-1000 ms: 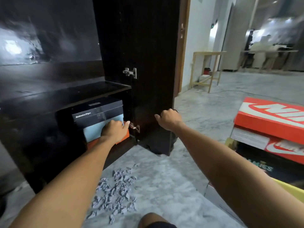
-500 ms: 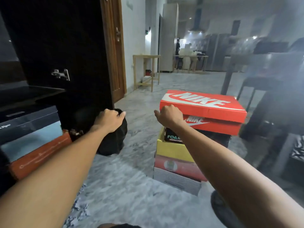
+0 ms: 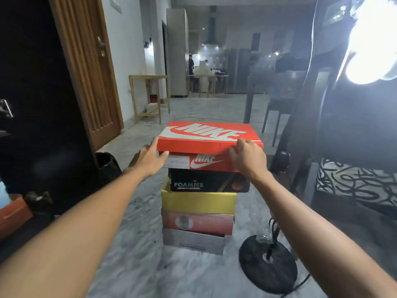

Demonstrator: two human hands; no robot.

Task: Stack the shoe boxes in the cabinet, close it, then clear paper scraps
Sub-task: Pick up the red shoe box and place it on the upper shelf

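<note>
An orange Nike shoe box (image 3: 206,134) tops a stack on the marble floor, above a black Foamies box (image 3: 206,182), a yellow box (image 3: 197,202), a pink-red box (image 3: 197,221) and a grey box (image 3: 193,241). My left hand (image 3: 148,158) grips the Nike box's near left corner, fingers along its side and thumb under the lid. My right hand (image 3: 247,160) curls over the lid's near right corner. The dark cabinet door (image 3: 43,125) stands open at the left. An orange box (image 3: 12,214) inside the cabinet shows at the left edge. No paper scraps are in view.
A black round lamp base (image 3: 268,265) with a cord sits just right of the stack. A black bag (image 3: 107,166) lies by the cabinet door. A patterned seat (image 3: 354,181) and dark chair legs stand at the right; a wooden door (image 3: 90,82) and a small wooden table (image 3: 150,93) lie behind.
My view has swung right, from the cabinet to the stack. Both hands left the cabinet, crossed over and closed on the corners of the top Nike box.
</note>
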